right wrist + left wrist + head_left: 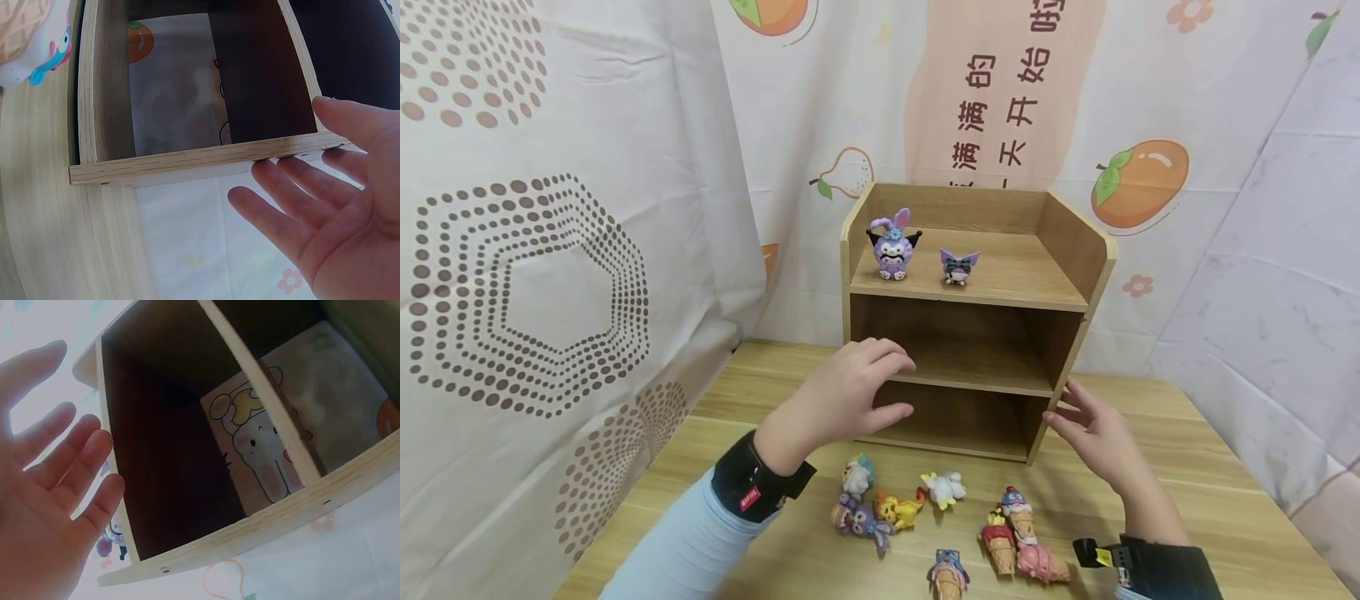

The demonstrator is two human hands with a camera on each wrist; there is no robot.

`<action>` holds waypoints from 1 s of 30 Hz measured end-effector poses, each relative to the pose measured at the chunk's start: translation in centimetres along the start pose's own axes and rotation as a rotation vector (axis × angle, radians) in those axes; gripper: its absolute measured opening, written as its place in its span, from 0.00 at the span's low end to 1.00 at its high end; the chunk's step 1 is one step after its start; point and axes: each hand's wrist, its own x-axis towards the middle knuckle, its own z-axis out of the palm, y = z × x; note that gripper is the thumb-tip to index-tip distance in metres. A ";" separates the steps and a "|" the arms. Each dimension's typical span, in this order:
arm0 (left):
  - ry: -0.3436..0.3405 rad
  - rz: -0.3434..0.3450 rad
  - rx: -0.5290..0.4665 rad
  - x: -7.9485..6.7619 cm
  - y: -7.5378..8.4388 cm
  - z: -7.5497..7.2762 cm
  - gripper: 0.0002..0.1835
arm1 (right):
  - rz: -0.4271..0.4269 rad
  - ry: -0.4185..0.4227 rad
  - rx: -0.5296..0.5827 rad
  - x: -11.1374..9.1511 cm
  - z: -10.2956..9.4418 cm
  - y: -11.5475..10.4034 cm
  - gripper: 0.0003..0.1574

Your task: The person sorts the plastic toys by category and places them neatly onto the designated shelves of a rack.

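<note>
Brown Chinese characters (pixel 972 117), 满满的 legible, run up the far curtain (pixel 820 92); the left wrist strap (pixel 741 467) has a red label (pixel 750 498). The left hand (pixel 850 392), grasping nothing, partly hides the wooden shelf unit (pixel 1000 302), central on the table (pixel 1165 425). The right hand (pixel 1097 433), unclenched, touches its right panel (pixel 1077 333). Two purple figurines (pixel 892 252) occupy its top shelf (pixel 1015 267); ice-cream-cone figurines (pixel 1000 548) lie near right.
</note>
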 end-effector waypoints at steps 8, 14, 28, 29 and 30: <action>-0.129 -0.019 0.038 -1.7 0.2 0.4 0.23 | 0.000 -0.010 0.007 0.0 0.1 0.0 0.44; -0.252 -0.013 0.065 -2.7 0.2 1.1 0.23 | -0.002 -0.012 -0.006 0.1 0.1 0.1 0.44; -0.602 -0.055 -0.008 -4.4 0.7 3.1 0.23 | 0.012 -0.012 -0.017 -0.1 -0.2 -0.1 0.44; -0.622 -0.067 -0.016 -4.6 0.8 3.3 0.23 | 0.012 -0.012 -0.017 -0.1 -0.2 -0.1 0.44; -0.642 -0.076 -0.019 -4.7 0.8 3.5 0.23 | 0.013 -0.011 -0.016 -0.1 -0.2 -0.1 0.44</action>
